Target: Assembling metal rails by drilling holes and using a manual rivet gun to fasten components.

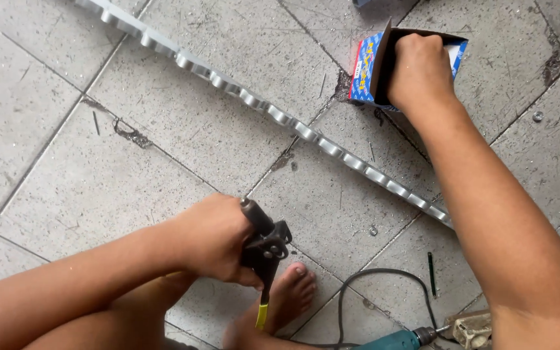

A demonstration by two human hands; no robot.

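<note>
Left hand (pixel 212 236) has its grip closed round a black hand riveter (pixel 264 249) above the tiled floor (pixel 98 181); right hand (pixel 419 68) reaches into a small blue box (pixel 365 71) beyond the ribbed metal strip (pixel 273 113), its grip hidden, cannot tell

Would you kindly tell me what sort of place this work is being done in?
Probably an informal metalwork spot on the ground: a worn, cracked tiled floor, a long scalloped metal strip lying across it, and a corded power drill beside a bare foot.
</note>
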